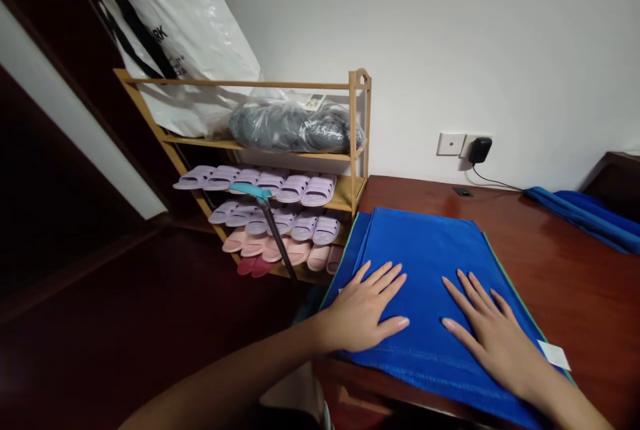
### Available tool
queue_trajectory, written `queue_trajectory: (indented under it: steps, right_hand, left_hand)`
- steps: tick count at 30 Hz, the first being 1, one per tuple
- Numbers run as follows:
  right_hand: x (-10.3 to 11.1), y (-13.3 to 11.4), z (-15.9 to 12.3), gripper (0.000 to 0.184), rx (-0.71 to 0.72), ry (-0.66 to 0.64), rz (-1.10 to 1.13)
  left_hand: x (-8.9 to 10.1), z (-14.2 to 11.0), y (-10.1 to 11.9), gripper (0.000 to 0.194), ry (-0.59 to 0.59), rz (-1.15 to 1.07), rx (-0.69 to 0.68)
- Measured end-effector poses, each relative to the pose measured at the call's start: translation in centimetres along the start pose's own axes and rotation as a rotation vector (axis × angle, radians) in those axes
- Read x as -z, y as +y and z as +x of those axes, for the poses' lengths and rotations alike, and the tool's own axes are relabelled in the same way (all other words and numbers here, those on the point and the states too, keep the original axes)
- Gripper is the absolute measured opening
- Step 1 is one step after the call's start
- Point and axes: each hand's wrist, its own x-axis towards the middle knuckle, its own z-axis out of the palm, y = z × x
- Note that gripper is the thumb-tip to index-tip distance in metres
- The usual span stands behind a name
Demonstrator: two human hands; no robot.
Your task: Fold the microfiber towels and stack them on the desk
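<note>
A blue folded cloth (425, 250), with green edging along its right side, lies in flat layers on the reddish-brown table (565, 283). My left hand (367, 310) rests palm down on its left part, fingers spread. On the right part, my right hand (487, 327) lies flat too, its fingers apart and the thumb toward the middle. Neither hand grips anything. A white label (554, 355) sticks out at the cloth's right edge, beside my right wrist. The cloth's near edge hangs a little over the table's front.
A wooden shoe rack (356, 123) stands left of the table, with several lilac slippers (320, 190) and a plastic-wrapped grey bundle (300, 127). A blue-topped pole (280, 237) leans before it. More blue cloth (590, 217) lies back right, near a black plug adapter (481, 150).
</note>
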Motion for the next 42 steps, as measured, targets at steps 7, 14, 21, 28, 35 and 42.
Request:
queue_trajectory:
  steps: [7, 14, 21, 28, 35, 42]
  right_hand:
    - [-1.2, 0.1, -1.0, 0.068, 0.063, 0.01, -0.036]
    - [-0.5, 0.6, -2.9, 0.066, 0.011, 0.165, -0.063]
    - [-1.0, 1.4, -4.2, 0.067, -0.039, 0.041, -0.027]
    - [-1.3, 3.4, 0.8, 0.064, -0.053, -0.027, 0.062]
    - [-2.9, 6.7, 7.9, 0.071, -0.06, -0.074, 0.051]
    - [-4.7, 9.1, 13.6, 0.071, -0.065, -0.073, 0.053]
  left_hand:
    - [-0.4, -0.6, -0.6, 0.066, -0.011, -0.009, 0.007]
    - [0.5, -2.2, 0.5, 0.057, 0.02, 0.054, 0.023]
    - [0.2, -3.2, -0.1, 0.064, -0.05, -0.015, 0.032]
    - [-0.2, 0.1, -3.0, 0.06, 0.033, 0.015, 0.017]
    - [-1.4, 6.0, -7.9, 0.059, 0.043, 0.055, 0.033]
    - [-1.7, 10.7, -12.6, 0.059, -0.004, 0.058, 0.065]
